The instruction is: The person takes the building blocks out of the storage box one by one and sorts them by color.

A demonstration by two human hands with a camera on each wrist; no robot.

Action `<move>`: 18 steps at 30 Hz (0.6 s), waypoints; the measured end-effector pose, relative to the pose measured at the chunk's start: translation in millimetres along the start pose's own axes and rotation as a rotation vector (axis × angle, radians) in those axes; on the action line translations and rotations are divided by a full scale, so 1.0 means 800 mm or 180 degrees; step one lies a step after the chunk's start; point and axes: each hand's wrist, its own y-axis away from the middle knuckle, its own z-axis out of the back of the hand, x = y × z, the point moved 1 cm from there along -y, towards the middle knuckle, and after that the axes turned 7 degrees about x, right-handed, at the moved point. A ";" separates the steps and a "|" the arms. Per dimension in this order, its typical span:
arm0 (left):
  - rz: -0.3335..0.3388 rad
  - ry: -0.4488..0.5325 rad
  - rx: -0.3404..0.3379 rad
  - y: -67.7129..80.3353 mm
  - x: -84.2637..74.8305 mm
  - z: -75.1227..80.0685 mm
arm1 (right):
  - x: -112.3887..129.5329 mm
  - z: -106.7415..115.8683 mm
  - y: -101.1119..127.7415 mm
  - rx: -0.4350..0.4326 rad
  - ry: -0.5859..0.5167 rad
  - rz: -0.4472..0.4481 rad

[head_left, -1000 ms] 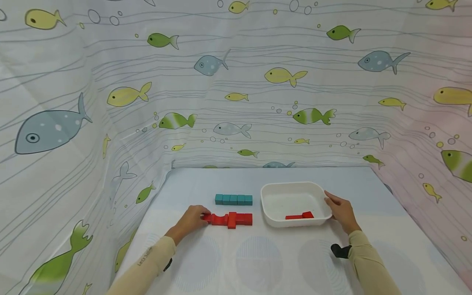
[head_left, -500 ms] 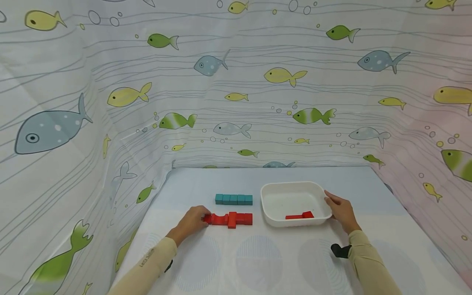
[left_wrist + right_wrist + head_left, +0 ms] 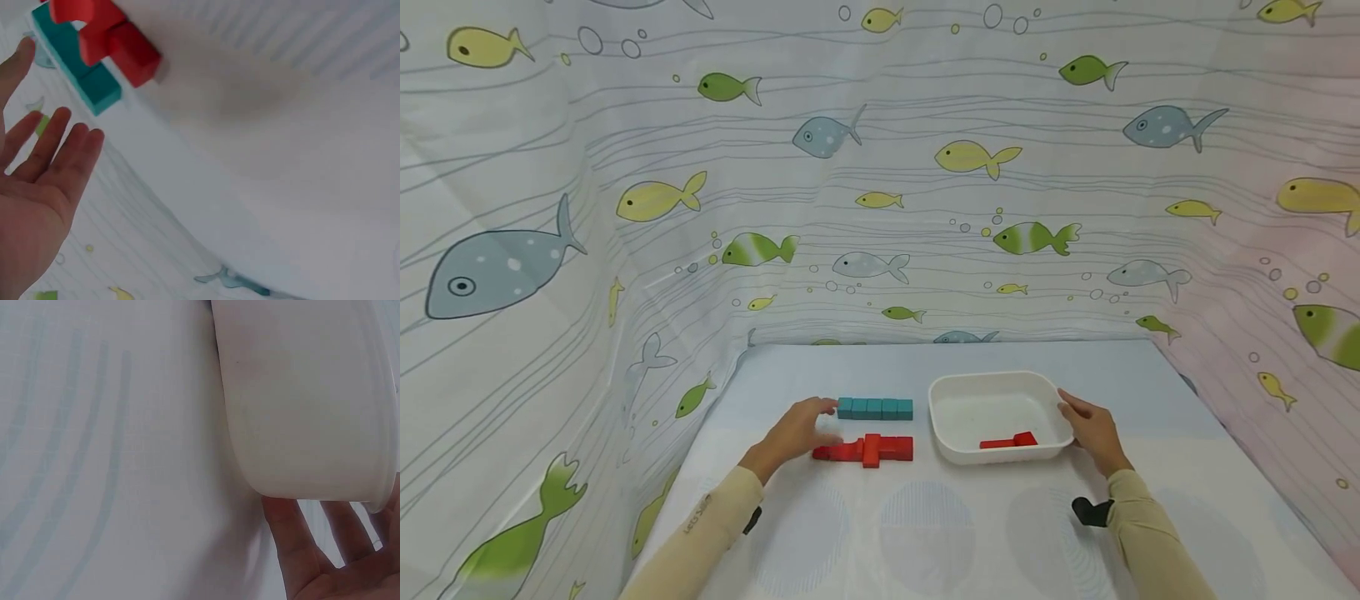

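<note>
My left hand (image 3: 801, 427) is off the table with thumb and fingers spread and nothing between them, at the left ends of two rows of blocks. The left wrist view shows its palm (image 3: 37, 206) bare, fingers extended. Just beyond it lies a straight row of teal cube blocks (image 3: 875, 409). Nearer is a row of red blocks (image 3: 895, 448) of mixed shapes, one set crosswise and one with a curved cutout. My right hand (image 3: 1093, 429) grips the right rim of a white plastic tray (image 3: 985, 457); in the right wrist view its fingers (image 3: 290, 540) touch the outer wall.
Inside the tray, near its front wall, are red blocks (image 3: 1022, 440). The table (image 3: 1000, 533) has a pale cloth with printed circles. Fish-patterned curtains (image 3: 880, 233) enclose it at the back and both sides.
My left hand has let go of the leftmost red block and moved up and away toward the teal row, its fingers spreading. My right hand and the tray stay put.
</note>
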 end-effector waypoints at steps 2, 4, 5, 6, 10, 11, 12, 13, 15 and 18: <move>-0.0127 0.0044 -0.0053 -0.008 -0.018 0.005 | 0.000 -0.001 0.000 -0.0012 0.0004 0.0014; -0.0320 0.0020 -0.0100 -0.018 -0.037 0.005 | -0.001 0.000 0.001 -0.0022 0.0000 0.0026; -0.0417 0.0006 -0.0100 -0.023 -0.049 0.004 | -0.001 0.000 0.001 -0.0028 -0.0007 0.0026; -0.0509 -0.0010 -0.0085 -0.029 -0.059 0.001 | -0.002 0.000 0.002 -0.0028 -0.0012 0.0026; -0.0719 0.0003 0.0059 -0.051 -0.102 -0.018 | -0.003 0.000 0.002 -0.0023 -0.0015 0.0019; -0.0735 0.0016 0.0099 -0.057 -0.112 -0.025 | -0.003 0.000 0.003 -0.0026 -0.0019 0.0005; -0.0754 0.0014 0.0130 -0.062 -0.121 -0.032 | -0.002 -0.001 0.003 -0.0028 -0.0018 -0.0011; -0.0776 0.0004 0.0157 -0.068 -0.130 -0.040 | -0.002 -0.001 0.003 -0.0035 -0.0014 -0.0026; -0.0823 -0.0039 0.0194 -0.078 -0.147 -0.056 | 0.000 -0.002 0.003 -0.0051 -0.0008 -0.0049; -0.0920 -0.0152 0.0266 -0.093 -0.171 -0.078 | 0.002 -0.003 0.002 -0.0091 -0.0007 -0.0047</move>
